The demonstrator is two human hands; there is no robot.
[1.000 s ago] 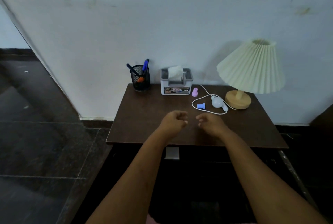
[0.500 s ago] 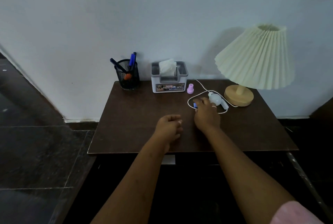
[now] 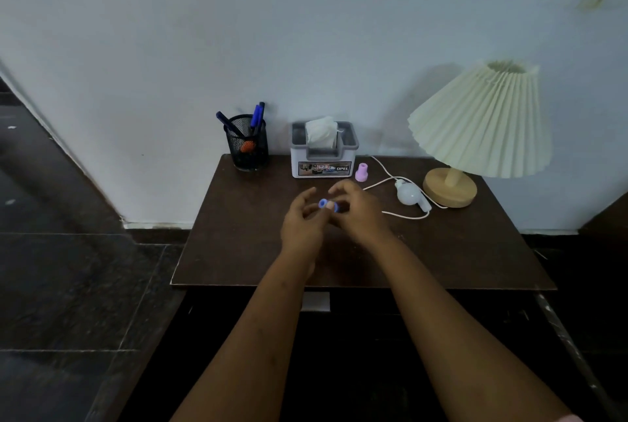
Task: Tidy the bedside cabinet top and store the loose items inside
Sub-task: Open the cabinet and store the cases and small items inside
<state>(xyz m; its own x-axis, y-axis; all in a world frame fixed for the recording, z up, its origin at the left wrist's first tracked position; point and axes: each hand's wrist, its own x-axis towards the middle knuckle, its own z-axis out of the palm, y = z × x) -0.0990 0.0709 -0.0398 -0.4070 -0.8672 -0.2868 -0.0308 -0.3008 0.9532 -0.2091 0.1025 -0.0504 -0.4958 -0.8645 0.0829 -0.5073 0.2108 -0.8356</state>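
Spool (image 3: 328, 206) first, the tiny blue one: it's up off the counter (image 3: 255, 238), mid-frame, caught between both hands. Right hand (image 3: 360, 214) has its fingers (image 3: 339, 185) curled round it, pinching. Left hand (image 3: 302, 221) comes in from the other side with fingers half-curled, and honestly I can't tell if it's gripping too or just touching.

Just beyond, to the upper right of the hands, a little pink cap (image 3: 362, 172) sits beside the tissue box (image 3: 323, 158). A white bulb (image 3: 407, 194) lies in a loop of cord (image 3: 406, 216) near the lamp (image 3: 479, 122). Pen cup (image 3: 248, 146) stands at the back left.

Progress-wise I'd say barely started: one loose bit in hand, nothing stored that I can see, pink cap and bulb left to go. Cabinet front below the counter edge is dark. Only a grey tab (image 3: 316, 302) shows, and it looks closed to me.
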